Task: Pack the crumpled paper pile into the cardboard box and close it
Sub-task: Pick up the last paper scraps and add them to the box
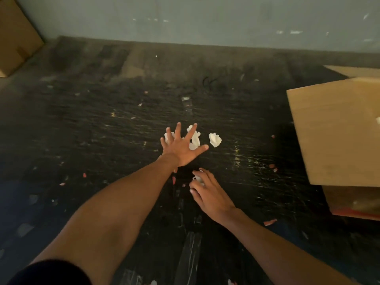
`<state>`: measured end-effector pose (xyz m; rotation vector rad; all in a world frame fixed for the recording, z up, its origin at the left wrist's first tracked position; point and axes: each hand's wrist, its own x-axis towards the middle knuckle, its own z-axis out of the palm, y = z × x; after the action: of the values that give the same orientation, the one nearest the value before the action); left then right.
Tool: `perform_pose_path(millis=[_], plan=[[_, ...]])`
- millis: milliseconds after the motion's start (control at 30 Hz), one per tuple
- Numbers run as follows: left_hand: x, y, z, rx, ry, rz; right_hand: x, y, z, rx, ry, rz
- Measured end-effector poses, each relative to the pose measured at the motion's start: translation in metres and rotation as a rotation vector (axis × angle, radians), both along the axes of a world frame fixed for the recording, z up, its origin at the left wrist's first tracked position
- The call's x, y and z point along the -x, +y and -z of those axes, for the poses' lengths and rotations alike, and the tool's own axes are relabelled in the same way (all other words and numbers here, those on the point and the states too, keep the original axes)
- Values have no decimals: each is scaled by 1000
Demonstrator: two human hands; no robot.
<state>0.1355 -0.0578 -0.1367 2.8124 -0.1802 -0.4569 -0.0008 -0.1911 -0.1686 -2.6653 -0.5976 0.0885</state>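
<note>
Nearest the viewer, the right hand (207, 192) is curling its fingers (196, 187) around a small white paper ball (198, 178) low on the dark, scuffed floor (102, 124) — the grip is closed on that wad, though most of the paper is hidden under the hand. Just beyond it, the left hand (182, 146) is reaching forward with fingers spread wide and holding nothing, hovering over or pressing on two more crumpled pieces: one (167, 137) peeking out at its little-finger side, another (194, 138) lying between forefinger and thumb. A third loose wad (215, 139) is lying just beside the left hand, apart from it. To the right, well apart from the hands, the cardboard box (337, 136) is standing with a flap (353, 70) angled outward; a scrap of white is showing at the frame edge, but its interior is mostly out of view. Pink and white shreds are littering the floor. Farthest off, a second carton (16, 36) is resting against the grey wall (205, 19).

The step in hand appears to be gathering the last scattered paper. The next move calls for the left hand closing over the nearby wads, then both hands carrying their loads rightward to the box opening — closing it is not yet begun.
</note>
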Motion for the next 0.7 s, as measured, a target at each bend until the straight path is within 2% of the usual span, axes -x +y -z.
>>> perform_pose_path(millis=[267, 433, 567, 700], plan=[[-17, -60, 15, -7, -45, 122, 11, -40, 1, -21, 36, 226], [-3, -74, 32, -7, -328, 280, 14, -60, 0, 59, 4, 390], [13, -63, 39, 61, -458, 352, 17, -77, 0, 117, 9, 446], [29, -40, 30, 149, -405, 346, 26, -83, -2, 116, 105, 494]])
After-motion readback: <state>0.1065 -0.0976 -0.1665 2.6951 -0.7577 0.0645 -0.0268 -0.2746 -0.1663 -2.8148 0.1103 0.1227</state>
